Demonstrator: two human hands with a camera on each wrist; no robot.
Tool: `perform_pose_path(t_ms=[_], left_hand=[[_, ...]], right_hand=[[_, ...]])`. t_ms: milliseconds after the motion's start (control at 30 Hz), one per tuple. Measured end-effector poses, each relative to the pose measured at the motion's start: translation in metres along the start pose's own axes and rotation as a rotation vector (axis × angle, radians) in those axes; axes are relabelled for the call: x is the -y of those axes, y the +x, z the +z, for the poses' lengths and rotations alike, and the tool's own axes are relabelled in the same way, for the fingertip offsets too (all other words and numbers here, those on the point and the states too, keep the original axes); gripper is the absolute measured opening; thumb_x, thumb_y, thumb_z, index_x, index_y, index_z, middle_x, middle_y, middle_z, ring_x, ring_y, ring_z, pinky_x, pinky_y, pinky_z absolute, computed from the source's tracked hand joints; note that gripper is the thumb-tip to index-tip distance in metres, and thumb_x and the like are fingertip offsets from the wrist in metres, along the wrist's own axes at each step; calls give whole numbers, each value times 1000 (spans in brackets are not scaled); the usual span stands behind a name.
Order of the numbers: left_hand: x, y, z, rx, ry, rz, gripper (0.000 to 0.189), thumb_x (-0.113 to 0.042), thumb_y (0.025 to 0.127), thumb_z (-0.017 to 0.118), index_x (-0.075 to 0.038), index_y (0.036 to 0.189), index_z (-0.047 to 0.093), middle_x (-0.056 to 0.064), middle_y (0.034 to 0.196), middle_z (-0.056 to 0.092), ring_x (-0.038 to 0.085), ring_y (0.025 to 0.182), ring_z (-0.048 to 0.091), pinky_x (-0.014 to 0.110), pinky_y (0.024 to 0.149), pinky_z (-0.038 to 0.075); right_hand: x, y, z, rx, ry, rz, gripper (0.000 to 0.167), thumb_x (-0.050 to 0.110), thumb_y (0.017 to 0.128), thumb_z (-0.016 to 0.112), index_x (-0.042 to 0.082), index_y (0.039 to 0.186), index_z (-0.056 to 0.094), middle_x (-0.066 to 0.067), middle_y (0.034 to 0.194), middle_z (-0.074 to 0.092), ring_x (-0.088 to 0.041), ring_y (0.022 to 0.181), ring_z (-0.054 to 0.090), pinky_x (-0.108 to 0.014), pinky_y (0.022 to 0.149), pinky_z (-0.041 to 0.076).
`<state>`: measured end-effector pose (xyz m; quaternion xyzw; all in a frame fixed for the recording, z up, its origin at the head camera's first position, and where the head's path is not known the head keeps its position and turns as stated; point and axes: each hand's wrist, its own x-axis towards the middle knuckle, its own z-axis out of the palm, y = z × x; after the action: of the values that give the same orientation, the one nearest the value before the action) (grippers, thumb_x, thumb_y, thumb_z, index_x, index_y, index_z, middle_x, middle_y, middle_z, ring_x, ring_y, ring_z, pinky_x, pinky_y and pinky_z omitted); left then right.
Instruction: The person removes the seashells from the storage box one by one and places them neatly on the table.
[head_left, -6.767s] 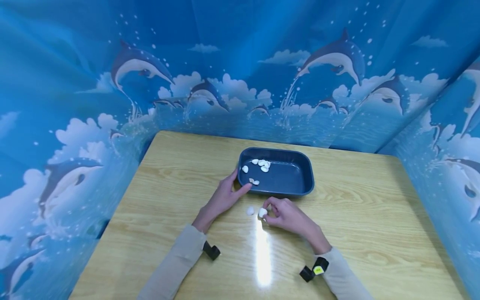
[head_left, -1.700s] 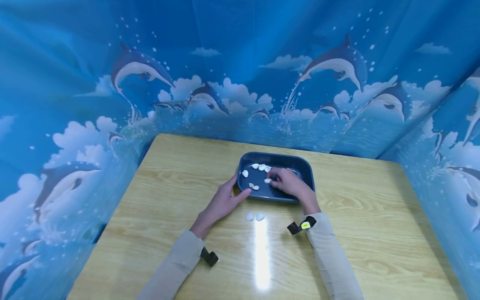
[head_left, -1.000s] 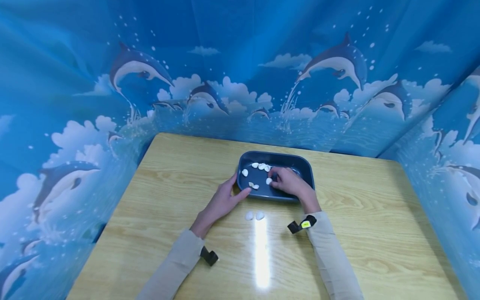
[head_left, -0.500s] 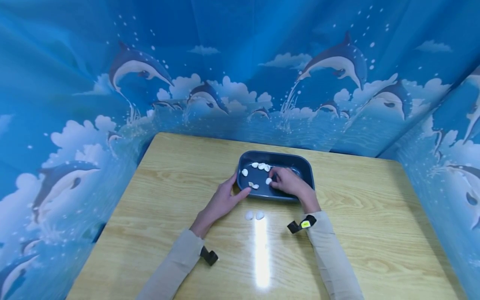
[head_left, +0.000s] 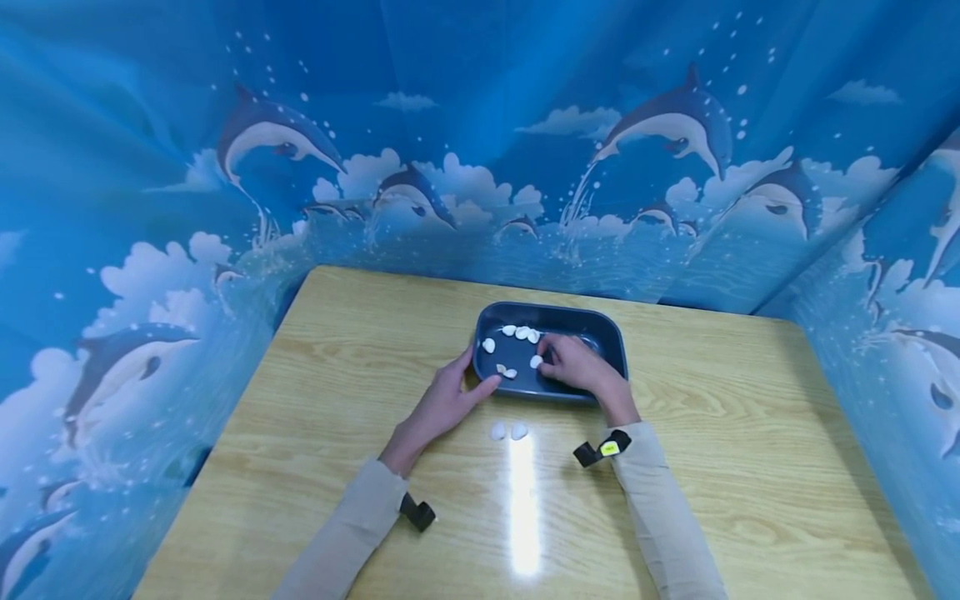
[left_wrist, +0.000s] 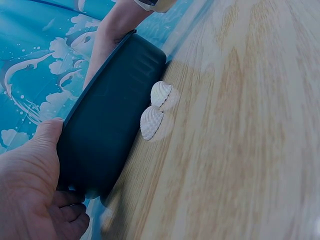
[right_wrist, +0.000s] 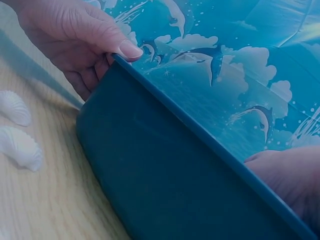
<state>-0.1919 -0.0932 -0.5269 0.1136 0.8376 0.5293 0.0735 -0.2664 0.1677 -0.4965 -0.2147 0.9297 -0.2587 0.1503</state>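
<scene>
Currently, your left grip (head_left: 444, 402) clasps the dark tray (head_left: 517, 354) at its left end, while your right grip (head_left: 577, 364) pinches a white shell (head_left: 536, 362) inside it, near the other shells (head_left: 522, 332). If that pinch loosens, the white shell could drop and knock its neighbours; if your left grip jerks, the tray could shift and scatter them. The yellow label (head_left: 610, 448) at your right wrist carries marks too small to read; no brand shows.

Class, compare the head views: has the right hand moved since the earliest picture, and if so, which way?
Yes. Judged against the table, the right hand has moved forward, toward the far edge, into the tray.
</scene>
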Motion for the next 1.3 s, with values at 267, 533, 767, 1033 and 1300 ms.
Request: perform_pose_path(t_ms=[267,533,767,1033,1300], left_hand=[[1,1,0,-7,2,-14,82,-45,103,65,-18,168,22,1,171,27,18,157,26,44,126,28],[3,-3,0,-9,11,-32,84,-49,103,65,-18,168,21,-1,171,26,17,156,26,43,126,29],[4,-5,0,-8,17,-43,83,-47,103,65,-20,168,20,-1,171,25,16,157,25,42,126,28],[3,-2,1,-2,9,-28,83,-47,103,64,-21,168,20,-3,171,24,16,157,24,43,127,28],[1,1,2,3,6,-29,83,-48,103,64,-22,168,19,-3,171,24,15,157,24,43,127,27]], right_hand=[[-1,0,0,3,7,0,15,16,99,72,6,108,68,-1,67,52,-16,57,48,-28,52,36],[-1,1,5,13,12,-8,15,17,98,73,6,106,68,-1,65,52,-15,56,48,-28,51,37],[-2,4,8,18,-4,-22,15,16,98,73,5,106,68,1,65,52,-12,55,47,-27,52,38],[-2,3,4,16,-1,-22,16,17,98,72,4,107,68,0,67,53,-13,57,48,-28,53,38],[-3,-1,-1,18,14,5,15,17,100,70,5,109,67,-2,70,53,-15,60,48,-28,53,38]])
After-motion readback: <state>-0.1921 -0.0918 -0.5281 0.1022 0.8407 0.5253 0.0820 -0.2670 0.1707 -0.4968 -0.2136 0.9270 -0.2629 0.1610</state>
